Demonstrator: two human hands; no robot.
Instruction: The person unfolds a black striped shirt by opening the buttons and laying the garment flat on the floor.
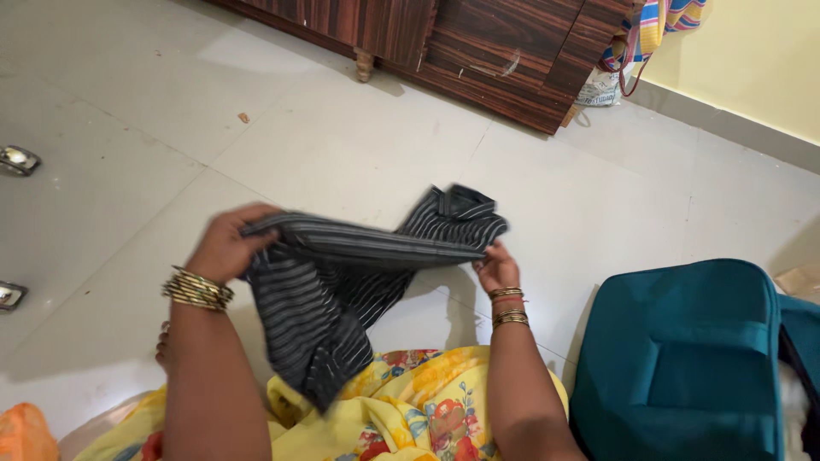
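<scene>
Right now my left hand (224, 248) is closed over one end of a dark grey striped shirt (342, 282), my fingers wrapped into the fold so only the back of the hand shows. My right hand (497, 268) pinches the other end near the collar, fingertips curled shut on the cloth. The shirt is stretched between both hands above the floor, its lower part hanging down to my yellow floral garment (410, 410).

To my right stands a teal suitcase (683, 358), rounded at its corners, just beside my right forearm. Far up by the wall a white printed sack (600, 88) sits against the cabinet's corner, with a bright striped cloth bag (658, 21) hanging above it; its print is too small to make out.

The floor (342, 137) is pale glossy tile with thin grout lines, and a dark striped wooden cabinet (478, 43) on short legs runs along the top, beside a yellow wall (752, 60).

Two shiny metal objects (17, 159) are cut off at the left edge, and an orange thing (21, 431) shows only partly at the bottom corner.
</scene>
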